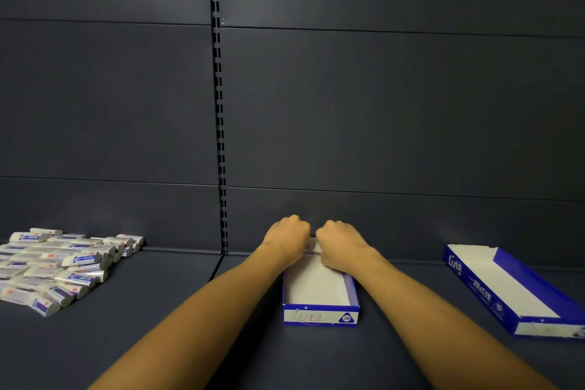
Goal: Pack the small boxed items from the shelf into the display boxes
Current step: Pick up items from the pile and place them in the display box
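A: What lies nearest the person?

B: The dark shelf surface [395, 355], with both bare forearms stretched forward across it. Between the forearms stands the blue and white display box [320, 294], open on top, its short front wall printed "2B" facing the person. I'll place everything else by that box.

A: What is inside it?

B: The near part shows only white floor. At its far end, a small boxed item [309, 251] is just visible between the two hands; only a sliver of it shows.

A: And the hands?

B: The left hand [288, 239] and the right hand [340, 245] sit side by side over the far end of the display box, knuckles up, fingers curled downward. Both seem to pinch that small item, though the fingertips are hidden behind the knuckles.

A: What else is on the shelf?

B: Well to the right of the display box lies a second display box [512, 288], longer, angled, open and showing a white floor. Well to the left, and somewhat farther back, is a heap of small boxed items [60, 266], white with blue print, lying in loose rows.

A: Beyond the box?

B: The dark back panel [395, 104], with a slotted upright [219, 104] running up it, left of the box.
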Action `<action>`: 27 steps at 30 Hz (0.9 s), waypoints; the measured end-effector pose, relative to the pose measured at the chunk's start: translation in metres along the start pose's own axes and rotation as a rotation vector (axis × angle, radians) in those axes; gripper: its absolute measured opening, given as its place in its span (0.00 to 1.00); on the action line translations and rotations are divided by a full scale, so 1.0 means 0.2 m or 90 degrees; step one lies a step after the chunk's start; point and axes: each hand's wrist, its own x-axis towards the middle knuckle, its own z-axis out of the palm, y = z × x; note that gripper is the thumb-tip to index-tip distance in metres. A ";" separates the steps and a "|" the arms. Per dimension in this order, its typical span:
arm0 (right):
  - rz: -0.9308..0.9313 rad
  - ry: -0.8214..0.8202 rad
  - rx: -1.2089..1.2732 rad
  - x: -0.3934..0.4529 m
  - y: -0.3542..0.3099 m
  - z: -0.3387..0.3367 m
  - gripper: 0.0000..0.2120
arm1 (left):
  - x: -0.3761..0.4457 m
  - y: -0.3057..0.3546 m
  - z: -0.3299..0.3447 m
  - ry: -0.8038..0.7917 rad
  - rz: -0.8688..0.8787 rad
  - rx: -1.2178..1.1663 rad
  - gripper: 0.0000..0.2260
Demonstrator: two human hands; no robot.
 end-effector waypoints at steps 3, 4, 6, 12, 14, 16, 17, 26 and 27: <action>-0.022 -0.018 -0.034 0.01 -0.02 0.01 0.10 | 0.00 -0.01 -0.01 -0.004 -0.009 -0.003 0.08; -0.031 -0.024 -0.048 0.01 -0.03 0.02 0.11 | 0.00 -0.01 -0.01 -0.004 -0.009 -0.003 0.07; -0.045 -0.034 -0.063 0.02 -0.04 0.02 0.12 | -0.01 -0.01 -0.02 -0.003 -0.007 0.000 0.07; 0.005 -0.034 -0.033 0.02 -0.04 -0.01 0.13 | -0.01 0.01 -0.03 -0.031 0.016 0.009 0.06; 0.026 -0.027 -0.011 0.01 -0.04 0.00 0.12 | -0.01 0.01 -0.04 -0.045 0.020 0.001 0.06; 0.039 -0.026 0.014 0.00 -0.02 -0.02 0.12 | -0.01 0.00 -0.05 -0.054 0.015 -0.023 0.07; 0.044 -0.018 0.033 0.00 -0.01 -0.03 0.12 | -0.01 -0.01 -0.06 -0.058 0.008 -0.043 0.08; 0.048 0.075 0.198 -0.02 0.10 -0.27 0.09 | -0.08 -0.14 -0.21 -0.024 -0.011 -0.131 0.11; 0.042 0.082 0.205 -0.02 0.10 -0.29 0.09 | -0.10 -0.15 -0.23 -0.013 -0.019 -0.129 0.11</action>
